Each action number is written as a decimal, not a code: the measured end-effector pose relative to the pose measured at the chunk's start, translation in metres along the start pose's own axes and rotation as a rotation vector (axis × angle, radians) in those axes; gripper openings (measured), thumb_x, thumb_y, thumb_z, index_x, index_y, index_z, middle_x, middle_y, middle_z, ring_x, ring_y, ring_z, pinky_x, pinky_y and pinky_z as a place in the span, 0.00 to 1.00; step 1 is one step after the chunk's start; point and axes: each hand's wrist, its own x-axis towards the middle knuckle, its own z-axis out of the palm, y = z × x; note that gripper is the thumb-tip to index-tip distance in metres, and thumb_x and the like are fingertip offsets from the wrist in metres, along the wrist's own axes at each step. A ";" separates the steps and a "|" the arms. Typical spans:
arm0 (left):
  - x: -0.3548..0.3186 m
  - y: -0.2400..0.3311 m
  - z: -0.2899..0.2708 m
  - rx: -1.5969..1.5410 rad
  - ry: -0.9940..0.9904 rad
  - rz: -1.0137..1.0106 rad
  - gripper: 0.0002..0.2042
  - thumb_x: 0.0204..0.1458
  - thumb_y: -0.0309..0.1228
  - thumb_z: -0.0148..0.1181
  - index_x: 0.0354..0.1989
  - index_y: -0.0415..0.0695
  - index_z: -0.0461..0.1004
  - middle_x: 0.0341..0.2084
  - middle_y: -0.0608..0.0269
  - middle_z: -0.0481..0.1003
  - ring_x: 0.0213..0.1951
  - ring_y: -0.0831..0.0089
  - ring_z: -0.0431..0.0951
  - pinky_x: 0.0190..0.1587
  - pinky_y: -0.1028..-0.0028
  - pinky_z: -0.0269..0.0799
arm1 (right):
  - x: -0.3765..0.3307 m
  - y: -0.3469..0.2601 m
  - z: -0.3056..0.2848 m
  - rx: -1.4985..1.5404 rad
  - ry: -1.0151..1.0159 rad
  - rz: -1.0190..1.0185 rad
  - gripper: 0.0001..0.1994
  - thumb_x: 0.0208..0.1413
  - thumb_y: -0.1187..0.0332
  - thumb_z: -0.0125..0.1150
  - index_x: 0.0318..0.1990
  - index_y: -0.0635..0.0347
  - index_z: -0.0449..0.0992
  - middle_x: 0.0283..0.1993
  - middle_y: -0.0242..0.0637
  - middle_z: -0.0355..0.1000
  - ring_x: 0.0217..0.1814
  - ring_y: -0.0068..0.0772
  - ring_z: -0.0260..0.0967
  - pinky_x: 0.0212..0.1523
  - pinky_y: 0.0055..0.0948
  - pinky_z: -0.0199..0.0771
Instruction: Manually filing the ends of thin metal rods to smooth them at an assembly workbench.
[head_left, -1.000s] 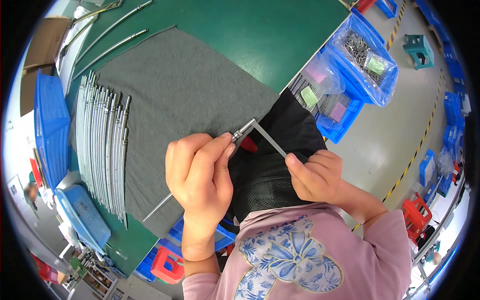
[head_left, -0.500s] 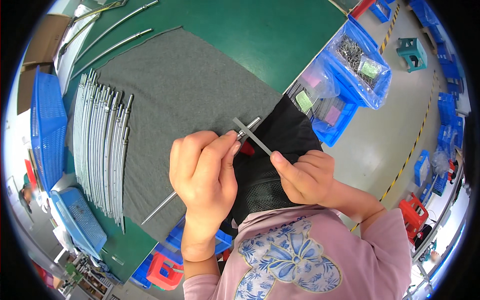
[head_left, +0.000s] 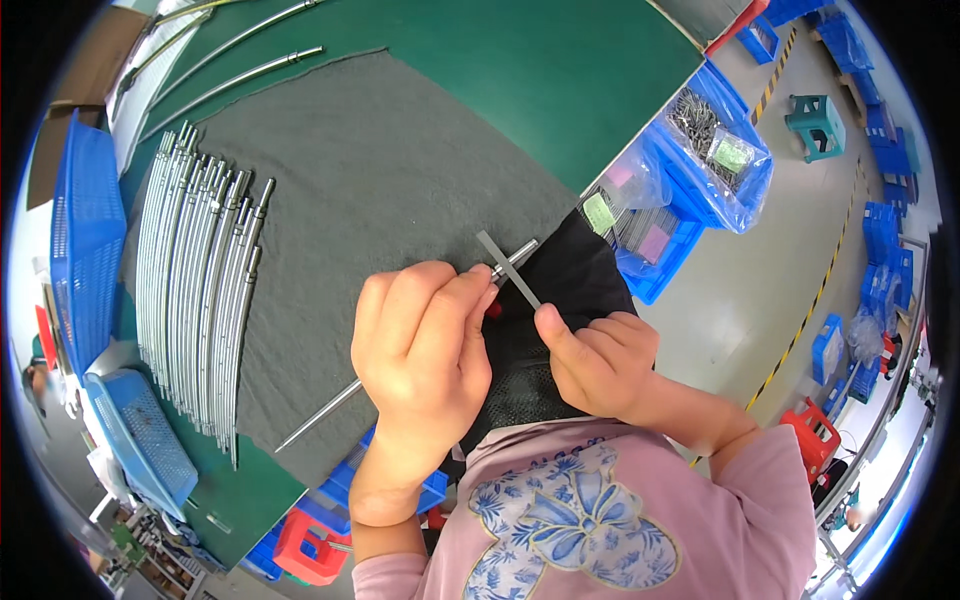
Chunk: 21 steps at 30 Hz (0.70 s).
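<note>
My left hand [head_left: 422, 345] is closed round a slim metal rod [head_left: 322, 414], gripping it near its upper end. The rod slants, its tapered far end pointing down-left over the grey cloth [head_left: 360, 190]. A thin, flat grey bar [head_left: 514, 272], like a file, is pinched in my right hand [head_left: 603, 362], thumb stretched along it. It crosses the rod's stepped end just beyond my left fingertips, and seems to touch it. At the left, several similar metal rods [head_left: 190, 300] lie side by side on the cloth. My left fingers hide the rod's middle.
Blue mesh baskets [head_left: 85, 240] stand along the table's left edge. Longer metal tubes [head_left: 235, 90] lie at the far left of the green table [head_left: 520, 60]. Beyond its right edge are blue bins [head_left: 752, 195] with small metal parts and rods. A green stool [head_left: 818, 128] stands on the floor.
My view has shifted slightly. Both hands keep their grips; the grey bar still crosses the rod, now a little further from the rod's tip.
</note>
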 end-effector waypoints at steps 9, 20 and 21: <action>0.002 -0.001 -0.001 -0.017 -0.020 0.013 0.12 0.33 0.18 0.65 0.30 0.40 0.77 0.26 0.62 0.72 0.27 0.65 0.70 0.27 0.70 0.67 | 0.000 0.009 0.018 -0.005 0.054 -0.058 0.24 0.34 0.83 0.62 0.47 0.70 0.76 0.15 0.25 0.58 0.13 0.24 0.53 0.15 0.25 0.48; 0.001 -0.002 -0.001 -0.006 -0.014 0.027 0.12 0.32 0.19 0.65 0.30 0.40 0.77 0.27 0.62 0.72 0.27 0.65 0.70 0.27 0.70 0.67 | 0.008 0.018 0.033 0.054 0.118 -0.110 0.23 0.37 0.82 0.65 0.47 0.70 0.75 0.15 0.25 0.57 0.12 0.25 0.53 0.15 0.25 0.48; 0.001 -0.002 -0.001 -0.016 -0.020 0.020 0.12 0.32 0.19 0.65 0.30 0.39 0.77 0.27 0.61 0.72 0.27 0.65 0.71 0.27 0.70 0.67 | 0.005 0.017 0.033 0.055 0.114 -0.108 0.23 0.37 0.82 0.65 0.47 0.70 0.75 0.15 0.25 0.57 0.12 0.25 0.53 0.15 0.25 0.48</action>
